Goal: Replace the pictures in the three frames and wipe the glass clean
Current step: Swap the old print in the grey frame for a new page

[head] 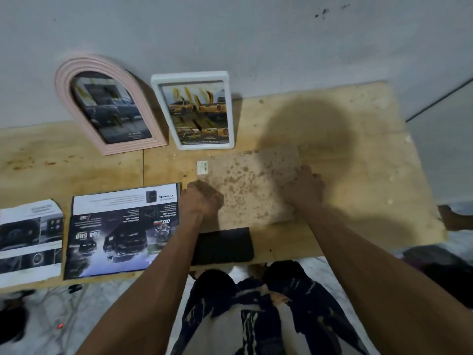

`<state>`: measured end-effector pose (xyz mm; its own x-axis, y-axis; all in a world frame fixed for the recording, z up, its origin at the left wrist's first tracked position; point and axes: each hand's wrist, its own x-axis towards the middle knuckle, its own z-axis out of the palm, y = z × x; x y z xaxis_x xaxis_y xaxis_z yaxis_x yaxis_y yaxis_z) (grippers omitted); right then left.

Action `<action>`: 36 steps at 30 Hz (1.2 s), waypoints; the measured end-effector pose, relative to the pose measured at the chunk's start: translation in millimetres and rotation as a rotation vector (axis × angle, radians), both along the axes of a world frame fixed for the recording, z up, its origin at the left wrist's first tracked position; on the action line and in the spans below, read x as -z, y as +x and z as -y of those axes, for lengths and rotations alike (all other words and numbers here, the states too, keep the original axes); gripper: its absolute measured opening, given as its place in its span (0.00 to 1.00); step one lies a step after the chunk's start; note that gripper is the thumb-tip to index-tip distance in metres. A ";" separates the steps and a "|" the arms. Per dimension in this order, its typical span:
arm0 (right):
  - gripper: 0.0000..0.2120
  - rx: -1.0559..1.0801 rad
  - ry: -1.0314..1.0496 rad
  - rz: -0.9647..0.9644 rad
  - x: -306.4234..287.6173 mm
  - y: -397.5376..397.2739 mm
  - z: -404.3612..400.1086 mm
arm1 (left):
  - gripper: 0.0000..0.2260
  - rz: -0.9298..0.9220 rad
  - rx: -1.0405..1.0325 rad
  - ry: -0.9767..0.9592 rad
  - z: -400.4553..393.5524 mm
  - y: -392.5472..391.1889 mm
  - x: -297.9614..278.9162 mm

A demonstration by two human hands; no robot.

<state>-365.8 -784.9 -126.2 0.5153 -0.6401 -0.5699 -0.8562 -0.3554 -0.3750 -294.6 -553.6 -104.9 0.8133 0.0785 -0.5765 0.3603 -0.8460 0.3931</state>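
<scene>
Flat between both hands, speckled frame back (252,185), left hand (203,199) clenched on its edge, right hand (304,187) gripping opposite edge.

Matt plywood table (345,139), speckled backing board (250,185), glossy paper prints (120,234)

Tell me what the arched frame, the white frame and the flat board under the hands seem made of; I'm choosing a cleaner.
Arched frame: pink, matte, ridged, likely moulded plastic or resin. White frame: smooth, rounded corners, probably plastic. Flat board: brown, dull, speckled with stains, looks like fibreboard backing, though that is uncertain.
</scene>
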 end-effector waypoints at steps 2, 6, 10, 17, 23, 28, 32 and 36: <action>0.26 -0.001 -0.023 -0.003 2.7 2.7 1.6 | 0.11 -0.010 0.002 0.012 2.8 1.5 1.1; 0.26 0.044 0.014 0.002 2.9 7.7 5.6 | 0.11 -0.003 -0.065 -0.010 6.5 5.0 1.1; 0.28 0.184 0.037 -0.021 -0.7 7.8 9.8 | 0.21 0.062 -0.143 -0.051 -0.2 0.0 2.1; 0.32 0.286 0.127 0.123 -16.1 -1.2 -20.4 | 0.31 0.098 -0.350 -0.243 -32.5 -6.7 -10.9; 0.34 0.168 0.249 0.199 -25.7 12.8 -97.1 | 0.28 0.172 -0.452 -0.298 -124.2 2.5 -23.9; 0.39 0.064 0.320 0.217 -32.5 34.3 -183.7 | 0.28 0.205 -0.495 -0.297 -222.8 9.9 -31.5; 0.40 0.015 0.350 0.257 -34.4 36.4 -241.4 | 0.27 0.194 -0.491 -0.298 -282.3 10.6 -25.0; 0.43 0.013 0.345 0.350 -34.7 29.0 -278.2 | 0.27 0.161 -0.409 -0.265 -316.5 12.2 -10.8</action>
<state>-336.8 -506.7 -91.5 0.7068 -0.4523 -0.5439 -0.6614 -0.1499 -0.7349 -282.3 -237.1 -94.1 0.8268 0.2767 -0.4897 0.5581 -0.5123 0.6528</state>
